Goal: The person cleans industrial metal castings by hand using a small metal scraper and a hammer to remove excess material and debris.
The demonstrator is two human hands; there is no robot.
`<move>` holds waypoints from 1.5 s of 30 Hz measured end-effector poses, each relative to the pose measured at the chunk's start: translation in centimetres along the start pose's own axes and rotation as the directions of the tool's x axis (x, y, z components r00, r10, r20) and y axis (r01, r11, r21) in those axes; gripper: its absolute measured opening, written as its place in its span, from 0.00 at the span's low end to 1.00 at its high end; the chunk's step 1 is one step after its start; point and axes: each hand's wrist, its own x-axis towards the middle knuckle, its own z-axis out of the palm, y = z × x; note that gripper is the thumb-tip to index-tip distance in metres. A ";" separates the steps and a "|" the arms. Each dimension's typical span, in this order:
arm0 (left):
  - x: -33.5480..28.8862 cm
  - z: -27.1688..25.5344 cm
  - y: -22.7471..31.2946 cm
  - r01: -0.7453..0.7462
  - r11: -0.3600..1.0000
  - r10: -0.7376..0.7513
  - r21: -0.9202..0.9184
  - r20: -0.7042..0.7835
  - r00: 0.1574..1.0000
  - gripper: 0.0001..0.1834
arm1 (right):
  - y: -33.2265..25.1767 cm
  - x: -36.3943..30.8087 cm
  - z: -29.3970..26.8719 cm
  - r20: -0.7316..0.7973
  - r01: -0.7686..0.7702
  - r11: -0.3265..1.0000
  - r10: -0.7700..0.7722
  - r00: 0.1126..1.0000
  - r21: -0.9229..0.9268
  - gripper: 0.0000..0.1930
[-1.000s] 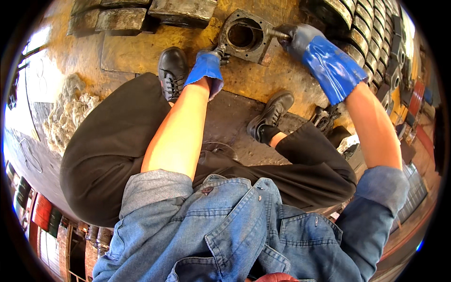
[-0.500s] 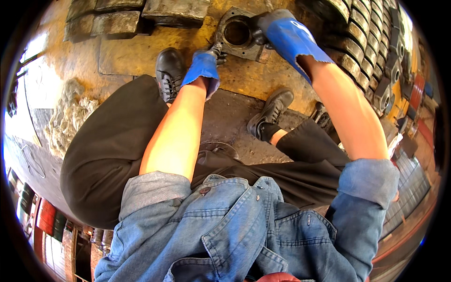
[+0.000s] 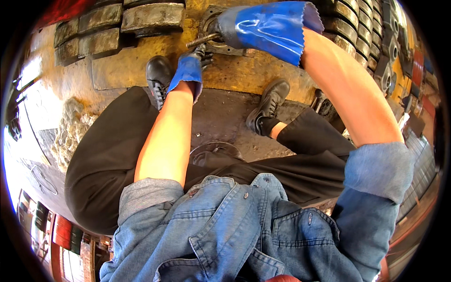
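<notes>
A long blue-cuffed glove with a dark grey hand part covers my right hand [image 3: 229, 30]. It is closed over a square dark metal plate, and a threaded metal rod [image 3: 203, 40] sticks out of it to the left. My left hand [image 3: 194, 62], in a similar glove, is just below the rod, its dark fingers apart and one fingertip close to or touching the rod. The flange plate [image 3: 233, 50], with holes near its corners, lies on a yellowish worn surface. My right hand and its glove hide most of the plate and its round central opening.
Heavy greasy metal blocks [image 3: 152, 19] stand in rows at the far left. Stacked ribbed metal parts [image 3: 340, 28] rise at the far right. My shoes [image 3: 271, 101] flank the work area. Tangled pale fibre [image 3: 70, 134] lies at left, and a round dark rim [image 3: 216, 146] shows between my legs.
My right hand has moved left from the plate's right edge across its opening. The threaded rod now shows clearly, extending from that hand. The head view has shifted slightly.
</notes>
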 end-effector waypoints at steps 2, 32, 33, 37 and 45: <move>-1.3 -0.1 -0.1 -0.009 1.000 0.009 -0.004 -0.026 1.000 0.18 | 0.0 -0.3 0.3 0.029 -0.006 1.000 0.007 1.000 -0.019 0.05; -4.0 2.2 2.0 0.071 0.996 -0.062 0.056 -0.158 0.986 0.16 | 1.2 -4.7 -1.2 0.151 -0.082 0.905 0.159 0.976 -0.418 0.17; -3.5 2.1 2.1 0.084 0.995 -0.078 0.058 -0.097 0.992 0.15 | 1.6 -4.6 -0.9 0.121 -0.127 0.904 0.192 0.974 -0.408 0.19; -3.0 0.6 0.7 0.023 0.999 -0.021 0.025 -0.065 0.998 0.15 | -0.4 -4.7 -0.5 -0.002 -0.495 0.868 0.495 0.869 -0.032 0.17; -1.5 1.3 0.0 -0.071 0.995 0.071 -0.071 -0.001 0.997 0.14 | 0.7 -1.7 -1.4 0.016 -0.091 0.968 0.097 0.995 -0.233 0.10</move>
